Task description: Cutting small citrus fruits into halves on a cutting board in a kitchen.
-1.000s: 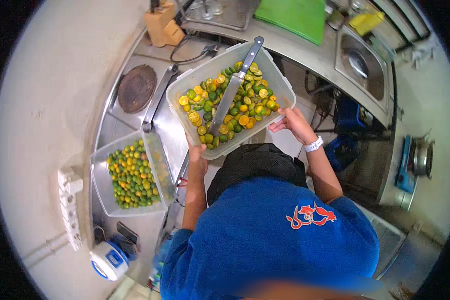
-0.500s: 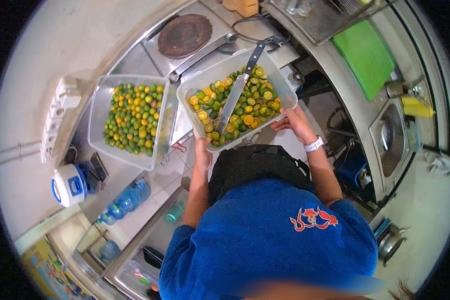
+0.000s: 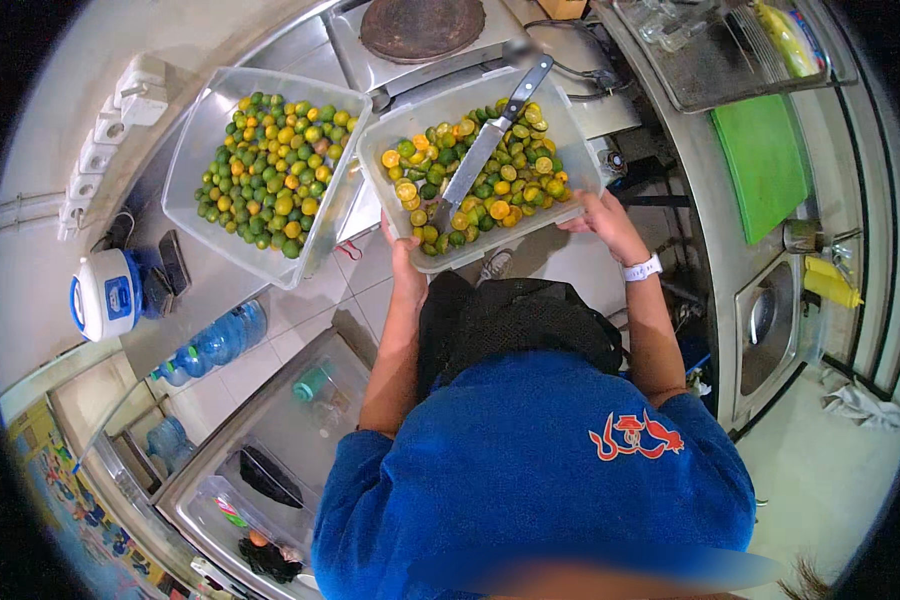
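Note:
A clear plastic container (image 3: 582, 142) of small halved citrus fruits (image 3: 515, 185), green and orange-yellow, is in front of me. My left hand (image 3: 404, 258) grips its near left corner, and my right hand (image 3: 608, 225) holds its near right corner. Some fingers are hidden by the container. A knife (image 3: 476, 158) with a black handle lies slanted over the cut fruit, its handle reaching past the far rim. Left of it stands a second clear container (image 3: 188, 135), tilted in the view, holding many small whole citrus fruits (image 3: 270, 175).
Beyond the containers is a hot plate (image 3: 422, 28) with a round brown top. At the right are a green cutting board (image 3: 762, 168), a metal tray (image 3: 685, 75) and a sink (image 3: 767, 325). To the left are a rice cooker (image 3: 107, 295), power sockets (image 3: 93, 160) and water bottles (image 3: 232, 325).
The view has turned, so the counter and its items sit differently in the picture. My right hand's fingers, more spread before, are now closer around the container's corner.

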The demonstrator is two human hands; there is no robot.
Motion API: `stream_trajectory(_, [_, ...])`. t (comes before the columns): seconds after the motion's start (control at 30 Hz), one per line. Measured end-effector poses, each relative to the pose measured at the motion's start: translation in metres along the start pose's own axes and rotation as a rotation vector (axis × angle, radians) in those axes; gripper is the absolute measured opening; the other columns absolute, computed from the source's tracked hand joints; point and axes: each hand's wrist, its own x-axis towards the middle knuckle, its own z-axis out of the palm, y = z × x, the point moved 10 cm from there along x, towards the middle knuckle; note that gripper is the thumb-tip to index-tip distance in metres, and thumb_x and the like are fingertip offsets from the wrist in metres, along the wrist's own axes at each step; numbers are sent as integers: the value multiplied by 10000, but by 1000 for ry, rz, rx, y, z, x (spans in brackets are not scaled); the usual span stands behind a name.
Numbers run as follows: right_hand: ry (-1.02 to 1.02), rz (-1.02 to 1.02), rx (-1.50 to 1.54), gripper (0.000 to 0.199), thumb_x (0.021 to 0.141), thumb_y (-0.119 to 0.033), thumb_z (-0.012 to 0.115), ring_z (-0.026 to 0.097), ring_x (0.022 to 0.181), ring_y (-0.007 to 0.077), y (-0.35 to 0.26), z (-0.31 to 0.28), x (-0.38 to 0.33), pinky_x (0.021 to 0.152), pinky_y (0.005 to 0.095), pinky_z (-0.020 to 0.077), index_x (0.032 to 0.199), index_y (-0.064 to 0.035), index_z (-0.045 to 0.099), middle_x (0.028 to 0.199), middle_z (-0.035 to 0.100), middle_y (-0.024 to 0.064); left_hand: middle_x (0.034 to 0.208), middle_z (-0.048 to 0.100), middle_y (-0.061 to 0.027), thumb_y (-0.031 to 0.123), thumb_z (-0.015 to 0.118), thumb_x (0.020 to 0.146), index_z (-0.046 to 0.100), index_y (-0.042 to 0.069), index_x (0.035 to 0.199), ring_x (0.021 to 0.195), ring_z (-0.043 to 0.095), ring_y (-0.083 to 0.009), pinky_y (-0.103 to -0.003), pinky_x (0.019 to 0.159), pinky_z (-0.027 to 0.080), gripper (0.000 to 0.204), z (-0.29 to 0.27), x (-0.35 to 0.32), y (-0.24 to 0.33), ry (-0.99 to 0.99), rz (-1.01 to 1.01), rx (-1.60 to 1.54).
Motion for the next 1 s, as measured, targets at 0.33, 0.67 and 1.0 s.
stream_trajectory(0.33, [514, -546, -585, 433, 849, -302, 511, 535, 1012, 275, -125, -42, -8, 869, 353, 406, 1095, 53, 497, 1059, 559, 184, 1272, 325, -109, 171, 430, 718, 172, 144, 1337, 1159, 349, -259, -379, 982, 258, 671, 21, -3, 20, -54, 101, 60])
stream_trajectory(0.67, [353, -1170, -1483, 364, 728, -78, 567, 382, 1166, 263, -174, 93, 29, 1025, 487, 179, 1080, -168, 550, 1174, 492, 30, 1324, 280, -142, 143, 422, 709, 27, 191, 1378, 1206, 316, -299, -417, 1002, 249, 778, 41, -13, 27, -82, 22, 18])
stream_trajectory(1.0, [44, -1139, -1468, 236, 619, -73, 609, 518, 909, 236, -173, 73, 23, 992, 426, 269, 838, -117, 532, 840, 526, 37, 1101, 476, -61, 240, 434, 777, 414, 66, 1168, 1024, 452, -194, -338, 889, 340, 429, 12, 0, 1, -29, -28, -22])
